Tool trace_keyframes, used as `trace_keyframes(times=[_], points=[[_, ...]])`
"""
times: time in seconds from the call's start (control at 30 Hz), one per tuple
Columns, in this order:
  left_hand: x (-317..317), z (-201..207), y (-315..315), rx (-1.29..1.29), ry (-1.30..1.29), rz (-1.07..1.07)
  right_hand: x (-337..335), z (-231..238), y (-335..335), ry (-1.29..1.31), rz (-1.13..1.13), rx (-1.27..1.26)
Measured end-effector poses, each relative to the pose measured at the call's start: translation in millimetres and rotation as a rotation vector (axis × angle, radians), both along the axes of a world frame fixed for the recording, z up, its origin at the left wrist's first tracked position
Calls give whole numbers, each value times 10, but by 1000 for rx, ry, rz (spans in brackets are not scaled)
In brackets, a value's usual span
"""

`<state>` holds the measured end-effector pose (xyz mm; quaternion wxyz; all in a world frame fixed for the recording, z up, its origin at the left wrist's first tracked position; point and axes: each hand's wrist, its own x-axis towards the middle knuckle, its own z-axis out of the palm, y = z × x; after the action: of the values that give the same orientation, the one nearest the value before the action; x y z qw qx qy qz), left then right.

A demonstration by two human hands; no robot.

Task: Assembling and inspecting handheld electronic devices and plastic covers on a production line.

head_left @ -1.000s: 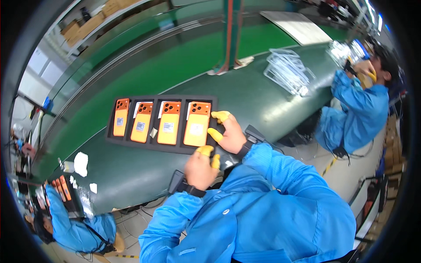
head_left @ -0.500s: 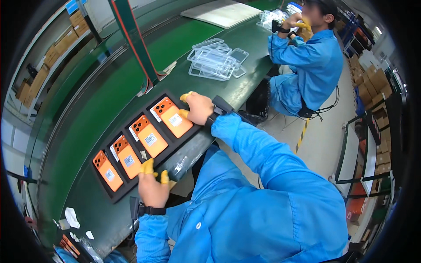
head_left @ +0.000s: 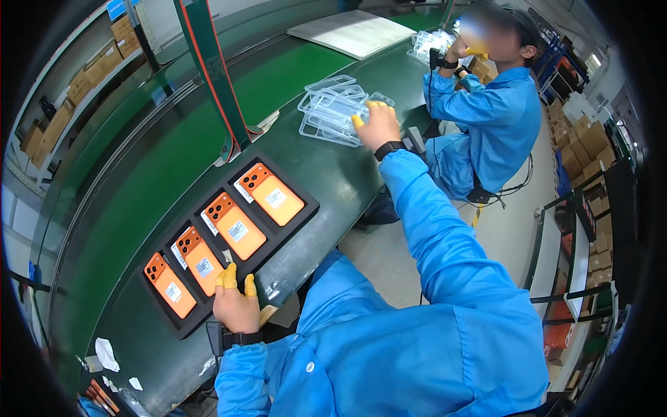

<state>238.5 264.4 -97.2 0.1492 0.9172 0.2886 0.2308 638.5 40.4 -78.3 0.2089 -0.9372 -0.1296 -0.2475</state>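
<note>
A black foam tray lies on the green bench, with several orange phones in its slots, such as the rightmost phone and the leftmost phone. Each has a white label on its back. My left hand, in yellow finger cots, rests at the tray's near edge, thumb apart from the fingers. Farther off, my right hand reaches to the near right side of a heap of clear phone cases. Its yellow-tipped fingers are spread, and nothing shows between them.
A co-worker in blue sits at the right, farther along the bench, near more clear cases. Behind the tray rises a green post. A white board lies at the back. Paper scraps lie at the lower left.
My right hand has left the tray's right end and moved up and right to the heap of clear cases. My left hand stays by the tray, which has turned slightly or shifted in view.
</note>
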Motion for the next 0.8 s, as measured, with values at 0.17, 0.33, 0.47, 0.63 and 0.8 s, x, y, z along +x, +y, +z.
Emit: trace_keyframes(times=[0.17,0.33,0.47,0.63,0.8], points=[[50,-3,-16,-14,-25,36,34,-196,-149,91,96,-22],[137,-13,13,-16,-28,78,11,-176,-246,194,156,3],[116,-65,36,-38,-59,94,-94,-153,-365,183,195,13],[100,-94,21,-10,-65,90,-85,-161,-473,123,119,139],[-23,-20,51,-173,-70,44,-351,132,-459,-151,55,333]])
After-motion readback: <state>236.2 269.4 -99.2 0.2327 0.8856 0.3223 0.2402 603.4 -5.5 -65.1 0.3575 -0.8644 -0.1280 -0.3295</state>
